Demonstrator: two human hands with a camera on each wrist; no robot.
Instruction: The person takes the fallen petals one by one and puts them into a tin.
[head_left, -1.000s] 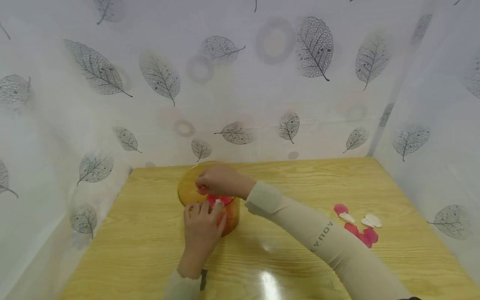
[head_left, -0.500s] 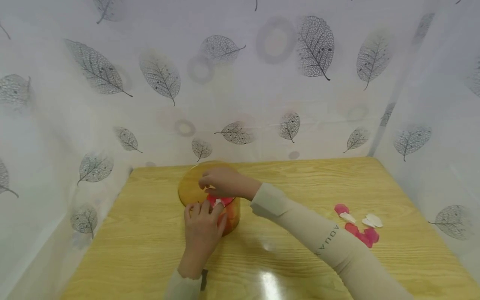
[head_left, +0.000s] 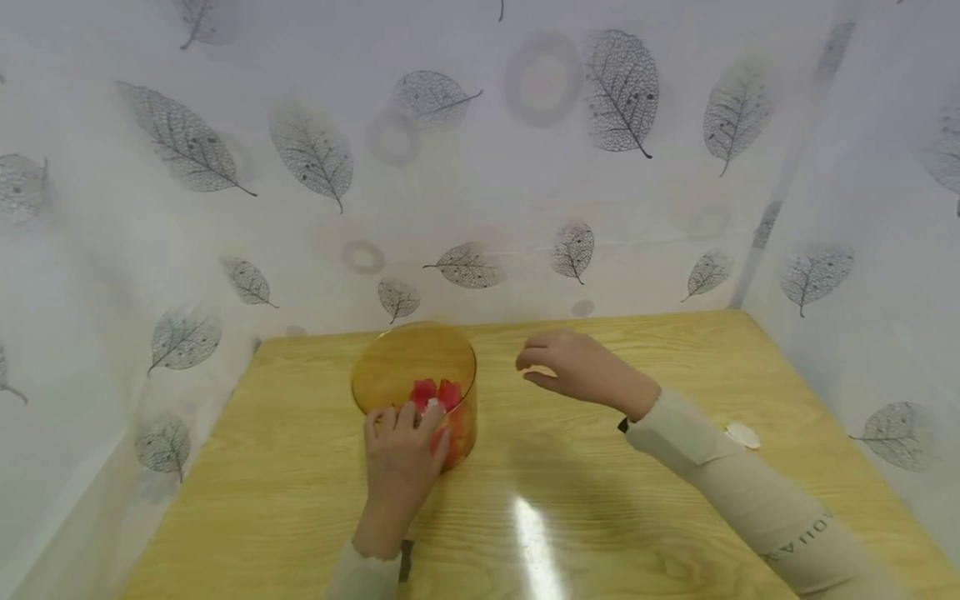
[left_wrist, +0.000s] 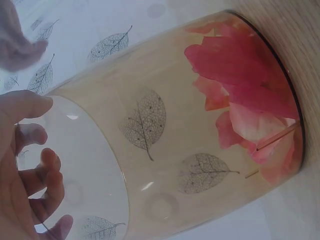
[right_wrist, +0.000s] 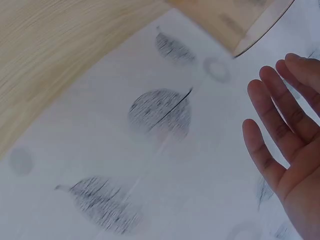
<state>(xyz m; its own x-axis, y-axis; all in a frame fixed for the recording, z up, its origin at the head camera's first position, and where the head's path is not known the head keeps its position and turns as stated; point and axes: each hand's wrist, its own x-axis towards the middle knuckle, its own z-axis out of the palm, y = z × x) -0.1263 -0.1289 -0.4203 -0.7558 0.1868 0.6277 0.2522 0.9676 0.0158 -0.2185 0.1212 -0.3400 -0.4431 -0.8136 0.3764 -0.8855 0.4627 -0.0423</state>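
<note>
An amber see-through cylinder vase (head_left: 467, 421) stands on the wooden table, left of the middle in the head view. My left hand (head_left: 401, 462) grips its near rim, fingers curled over the edge. In the left wrist view, red and pale petals (left_wrist: 235, 62) lie heaped at the bottom of the vase (left_wrist: 170, 75). To the right of the vase, in the air above the table, is my right hand (head_left: 581, 368). Its fingers are loosely bent and hold nothing; the right wrist view shows the bare palm (right_wrist: 300, 170).
A white petal (head_left: 742, 435) lies on the table (head_left: 300, 500) at the right, partly beside my sleeve (head_left: 750, 492), which covers the spot around it. A pale leaf-printed curtain (head_left: 517, 183) rises behind the table and along both sides.
My right hand has come away from above the vase and moved right. Its forearm now covers most of the loose petals on the right. The left hand stays on the rim.
</note>
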